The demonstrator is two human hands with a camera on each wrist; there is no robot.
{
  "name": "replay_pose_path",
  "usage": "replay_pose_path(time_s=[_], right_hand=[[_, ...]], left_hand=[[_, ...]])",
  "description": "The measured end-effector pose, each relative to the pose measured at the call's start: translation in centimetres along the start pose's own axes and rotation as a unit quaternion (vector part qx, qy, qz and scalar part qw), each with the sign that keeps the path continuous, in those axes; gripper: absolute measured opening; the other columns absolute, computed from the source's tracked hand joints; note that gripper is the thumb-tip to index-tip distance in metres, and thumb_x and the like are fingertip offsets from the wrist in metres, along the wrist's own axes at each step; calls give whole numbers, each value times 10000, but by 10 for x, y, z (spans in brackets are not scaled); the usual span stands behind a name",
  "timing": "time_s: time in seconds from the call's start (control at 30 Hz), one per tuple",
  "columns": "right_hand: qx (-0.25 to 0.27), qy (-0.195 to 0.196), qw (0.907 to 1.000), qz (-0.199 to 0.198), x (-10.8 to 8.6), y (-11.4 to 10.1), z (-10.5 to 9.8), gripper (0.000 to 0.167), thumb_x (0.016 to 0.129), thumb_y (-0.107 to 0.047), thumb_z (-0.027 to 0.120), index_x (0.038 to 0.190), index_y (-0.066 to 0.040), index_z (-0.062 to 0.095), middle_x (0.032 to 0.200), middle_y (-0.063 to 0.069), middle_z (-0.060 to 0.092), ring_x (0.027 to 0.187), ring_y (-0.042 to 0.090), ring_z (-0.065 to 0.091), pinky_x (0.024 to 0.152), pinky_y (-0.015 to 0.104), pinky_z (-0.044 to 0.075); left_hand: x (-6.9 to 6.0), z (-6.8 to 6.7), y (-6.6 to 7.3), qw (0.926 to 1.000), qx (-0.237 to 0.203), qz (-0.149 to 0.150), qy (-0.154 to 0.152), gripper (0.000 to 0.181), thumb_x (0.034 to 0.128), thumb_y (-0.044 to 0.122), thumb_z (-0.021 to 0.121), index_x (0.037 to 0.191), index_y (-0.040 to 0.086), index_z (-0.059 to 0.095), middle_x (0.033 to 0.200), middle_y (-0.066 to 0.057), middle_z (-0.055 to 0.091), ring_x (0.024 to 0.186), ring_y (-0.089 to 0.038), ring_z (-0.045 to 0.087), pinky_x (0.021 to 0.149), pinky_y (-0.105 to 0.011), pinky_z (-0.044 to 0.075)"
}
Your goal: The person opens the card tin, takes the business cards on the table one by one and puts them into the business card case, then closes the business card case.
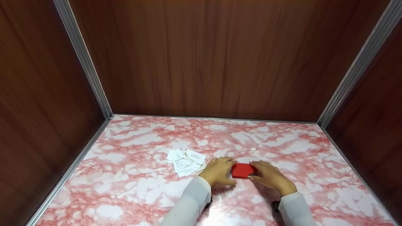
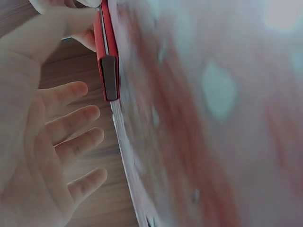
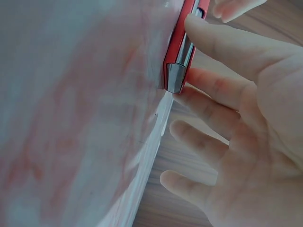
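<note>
A flat red card case (image 1: 241, 170) with a shiny metal edge lies on the table between both hands. My right hand (image 1: 271, 177) holds its right end, the thumb on the near edge and the forefinger at the far side. In the right wrist view, the other fingers of this hand are spread beside the case (image 3: 176, 71). My left hand (image 1: 219, 172) is at the left end, its forefinger by the far corner and its thumb apart from the near edge. Its other fingers are loosely extended in the left wrist view. Whether the case is closed I cannot tell.
Several white printed cards (image 1: 188, 163) lie in an overlapping, fanned heap left of my left hand. The table (image 1: 132, 188) has a red and white marbled top. Brown wood-grain panels (image 1: 201, 62) with grey metal corner posts (image 1: 83, 58) enclose it at the back and sides.
</note>
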State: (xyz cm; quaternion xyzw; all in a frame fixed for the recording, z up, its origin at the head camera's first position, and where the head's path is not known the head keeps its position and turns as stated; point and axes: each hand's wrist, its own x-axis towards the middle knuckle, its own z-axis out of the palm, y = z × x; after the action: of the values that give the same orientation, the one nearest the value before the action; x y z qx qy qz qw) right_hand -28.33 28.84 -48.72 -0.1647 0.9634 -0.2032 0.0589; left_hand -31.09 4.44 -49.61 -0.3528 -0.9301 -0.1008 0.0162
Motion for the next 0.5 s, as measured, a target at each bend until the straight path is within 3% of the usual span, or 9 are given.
replay_pose_path(time_s=[0.23,0.5], right_hand=[[69,3,9999,-86,1,0,-1,618,910,-309,745,1422,-34,537,1416,197,528,1304,425,443,1051,621,345],[271,-48,9995,-156,2,0,0,608,880,-334,777,1374,-39,581,1317,123,592,1181,338,509,996,546,417]], left_hand=[[5,4,5,10000,-16,18,73,710,796,391,787,1434,182,556,1464,-2,506,1313,-175,486,1083,-370,383],[7,2,9,9998,169,100,-49,560,805,373,797,1319,196,663,1368,28,579,1178,-145,565,970,-305,463]])
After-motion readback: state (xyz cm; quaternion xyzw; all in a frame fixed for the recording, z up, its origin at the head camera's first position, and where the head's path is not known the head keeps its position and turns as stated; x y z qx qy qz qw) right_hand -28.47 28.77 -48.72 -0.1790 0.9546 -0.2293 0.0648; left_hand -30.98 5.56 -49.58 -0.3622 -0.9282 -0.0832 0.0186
